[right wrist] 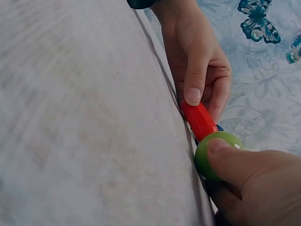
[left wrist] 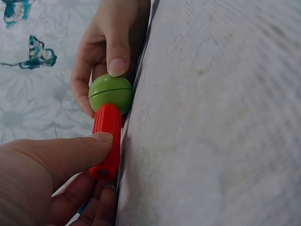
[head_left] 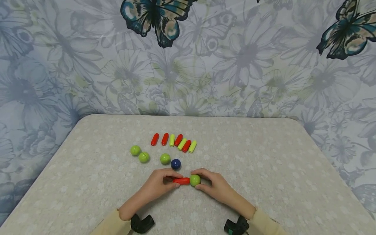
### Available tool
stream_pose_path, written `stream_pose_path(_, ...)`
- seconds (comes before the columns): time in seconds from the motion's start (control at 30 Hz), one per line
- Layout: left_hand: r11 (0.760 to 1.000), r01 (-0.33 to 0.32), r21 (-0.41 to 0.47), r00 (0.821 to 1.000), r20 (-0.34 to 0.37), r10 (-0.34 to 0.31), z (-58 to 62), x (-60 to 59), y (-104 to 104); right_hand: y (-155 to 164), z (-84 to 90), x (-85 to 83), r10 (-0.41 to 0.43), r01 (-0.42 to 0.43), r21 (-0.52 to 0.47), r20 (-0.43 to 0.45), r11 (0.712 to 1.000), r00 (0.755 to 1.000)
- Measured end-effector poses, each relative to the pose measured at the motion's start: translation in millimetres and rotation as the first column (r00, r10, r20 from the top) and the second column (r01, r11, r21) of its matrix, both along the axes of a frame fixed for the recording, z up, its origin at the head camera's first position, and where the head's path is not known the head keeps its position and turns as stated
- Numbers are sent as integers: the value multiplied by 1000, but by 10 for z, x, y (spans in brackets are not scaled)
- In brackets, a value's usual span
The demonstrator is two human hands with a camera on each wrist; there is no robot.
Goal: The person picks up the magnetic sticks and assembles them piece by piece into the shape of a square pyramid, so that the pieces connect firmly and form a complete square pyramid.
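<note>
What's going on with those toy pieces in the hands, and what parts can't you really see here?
- Whether the red rod is plugged into the green ball or only touching: the joint is too small in the head view and ambiguous in both wrist views.
- The blue ball: nearly hidden behind the rod and ball in the right wrist view.
- The left hand fingertips under the rod: hidden in the head view.

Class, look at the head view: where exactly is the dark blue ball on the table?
In the head view the blue ball lies on the table near its middle, just right of the nearest green ball and just beyond the left hand.
</note>
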State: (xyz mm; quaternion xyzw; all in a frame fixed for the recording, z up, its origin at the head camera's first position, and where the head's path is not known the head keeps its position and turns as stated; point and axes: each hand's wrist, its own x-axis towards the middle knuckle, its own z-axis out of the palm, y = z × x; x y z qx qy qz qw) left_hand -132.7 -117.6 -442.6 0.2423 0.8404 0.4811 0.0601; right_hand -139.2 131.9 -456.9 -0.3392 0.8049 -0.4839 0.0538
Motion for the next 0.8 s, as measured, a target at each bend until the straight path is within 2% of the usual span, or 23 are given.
stream_pose_path(0.43,1000,-8,21,998,57,7,37,-24,-56,-3,32,6,-23,22,14,53,1000,998)
stream_pose_path(0.6,1000,-5,29,998,55,3,67,-51,-105,-43,181,62,-30,30,0,52,1000,998)
stream_pose_path(0.7,998,-45,31,997,58,44,117,-75,-166,-62,314,110,-27,27,-4,62,1000,998)
stream_pose_path(0.8,993,-115,39,992,62,113,179,-109,-235,-66,376,127,-27,26,6,76,1000,997)
